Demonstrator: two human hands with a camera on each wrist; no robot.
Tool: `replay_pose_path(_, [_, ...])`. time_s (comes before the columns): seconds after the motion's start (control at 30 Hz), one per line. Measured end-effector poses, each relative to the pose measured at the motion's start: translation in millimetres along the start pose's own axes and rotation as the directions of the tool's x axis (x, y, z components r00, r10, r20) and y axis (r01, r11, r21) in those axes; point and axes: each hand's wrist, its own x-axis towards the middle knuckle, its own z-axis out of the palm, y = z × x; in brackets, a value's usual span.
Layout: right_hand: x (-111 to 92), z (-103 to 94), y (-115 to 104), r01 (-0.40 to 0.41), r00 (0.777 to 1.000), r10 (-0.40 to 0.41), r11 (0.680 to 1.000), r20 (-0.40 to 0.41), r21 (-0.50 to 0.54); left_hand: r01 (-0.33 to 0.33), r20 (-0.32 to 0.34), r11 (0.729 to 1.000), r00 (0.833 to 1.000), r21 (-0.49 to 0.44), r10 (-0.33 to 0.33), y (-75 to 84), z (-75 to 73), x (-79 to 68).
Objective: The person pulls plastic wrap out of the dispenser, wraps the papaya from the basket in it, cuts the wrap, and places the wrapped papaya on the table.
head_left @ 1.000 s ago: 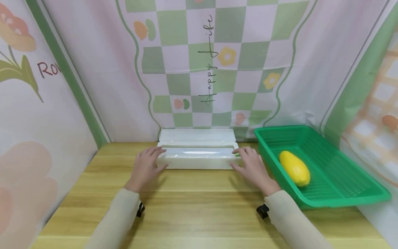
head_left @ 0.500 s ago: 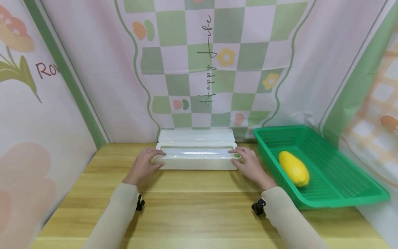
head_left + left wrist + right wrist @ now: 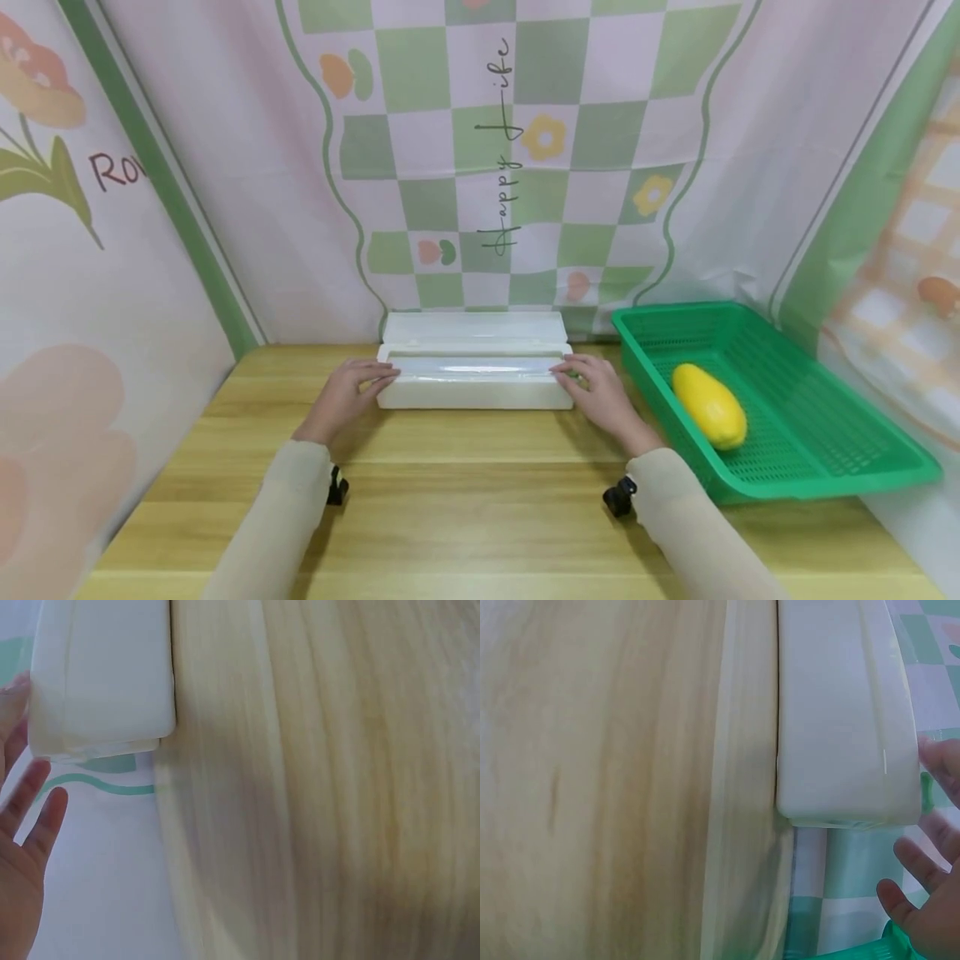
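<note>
A long white cling film box (image 3: 475,396) lies at the back of the table, its lid (image 3: 475,327) raised against the backdrop. Inside is a shiny roll of clear cling film (image 3: 472,366). At the box's left end, my left hand (image 3: 345,398) pinches the film's front edge between thumb and fingertips. My right hand (image 3: 600,396) pinches the same edge at the right end, a small green part showing beside its fingers. The left wrist view has the left hand (image 3: 22,862) with its other fingers spread off the box's end; in the right wrist view the right hand (image 3: 934,907) looks similar.
A green plastic basket (image 3: 817,487) stands on the right of the wooden table (image 3: 480,508), with a yellow oblong fruit (image 3: 708,407) in it. A patterned cloth (image 3: 555,75) hangs right behind the box, and more cloth closes in both sides.
Thumbs and fingers of both hands, apart before, have come together on the film's edge. My right hand has shifted slightly left. Box and basket stay in place.
</note>
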Motion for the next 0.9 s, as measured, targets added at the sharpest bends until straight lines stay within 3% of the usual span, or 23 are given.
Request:
replay_pose_path(0.37, [4.3,1.5,3.2,0.029,0.999,-0.029,1.0,-0.042,0.008,0.085,-0.084,0.992,0.992,-0.093,-0.093,2.6,3.9,7.0])
replay_pose_path(0.77, [9.3,-2.0,-4.0,-0.062,0.997,0.061,0.998,-0.047,-0.009,0.206,-0.084,0.96,0.971,-0.189,-0.225,11.9,4.4,13.1])
replay_pose_path(0.9, [10.8,-3.4,-6.6,-0.084,0.995,0.083,0.996,-0.046,-0.022,0.209,-0.096,0.959,0.968,-0.194,-0.231,13.1,2.9,14.2])
